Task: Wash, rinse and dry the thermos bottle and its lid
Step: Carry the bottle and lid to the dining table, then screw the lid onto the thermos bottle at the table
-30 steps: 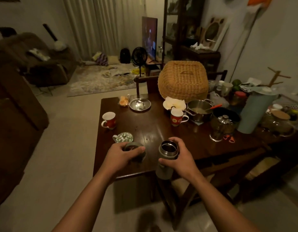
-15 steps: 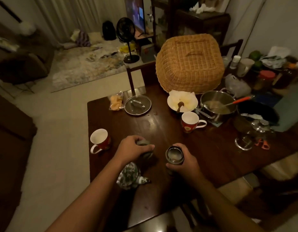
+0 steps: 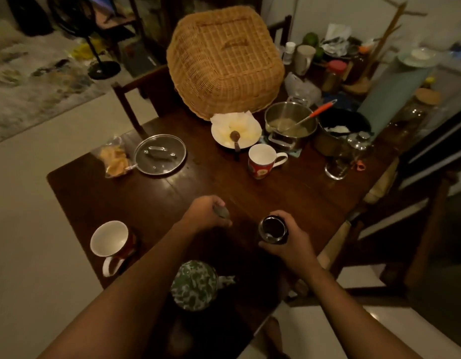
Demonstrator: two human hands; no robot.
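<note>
My right hand (image 3: 285, 242) grips the open thermos bottle (image 3: 272, 227), held upright over the dark wooden table (image 3: 172, 187); I look straight down into its dark mouth. My left hand (image 3: 204, 212) is curled round the grey thermos lid (image 3: 221, 211), of which only a small part shows between the fingers. Both hands hover above the near middle of the table, about a hand's width apart.
A green-patterned enamel mug (image 3: 194, 285) sits under my left forearm. A red mug (image 3: 112, 242) stands at the left, another red mug (image 3: 263, 161) further back. Pot lid (image 3: 159, 154), plate (image 3: 235, 129), steel pot (image 3: 290, 125), wicker food cover (image 3: 224, 60) and clutter fill the far side.
My head has moved forward and tilted down over the table, so the view is steeper. Both hands keep their hold on the lid and the bottle, now further over the tabletop.
</note>
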